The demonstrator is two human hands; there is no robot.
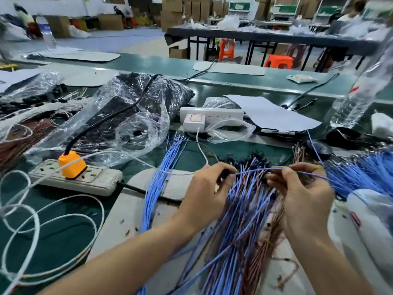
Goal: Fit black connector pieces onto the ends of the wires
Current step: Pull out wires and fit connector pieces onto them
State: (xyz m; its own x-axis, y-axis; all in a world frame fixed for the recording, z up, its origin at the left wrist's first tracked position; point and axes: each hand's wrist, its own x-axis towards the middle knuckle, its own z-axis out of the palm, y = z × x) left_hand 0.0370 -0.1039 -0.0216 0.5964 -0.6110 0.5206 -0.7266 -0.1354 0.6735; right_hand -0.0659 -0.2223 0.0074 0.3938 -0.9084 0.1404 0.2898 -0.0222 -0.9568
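My left hand (207, 188) pinches a small black connector piece (225, 173) between thumb and fingers. My right hand (302, 188) pinches a single blue wire (255, 170) that runs leftward to the connector and trails off right toward a heap of blue wires (361, 173). Under both hands lies a fanned bundle of blue and brown wires (244, 226) with black connectors on their far ends. A scatter of loose black connectors (251, 159) sits just beyond my fingers. Whether the wire tip is inside the connector is hidden.
A second bunch of blue wires (161, 179) lies left of my left hand. A power strip (93, 179) with an orange plug (71, 163) and looped white cable (38, 211) fill the left. A plastic bag of black parts (136, 107) and a white power strip (212, 114) stand behind.
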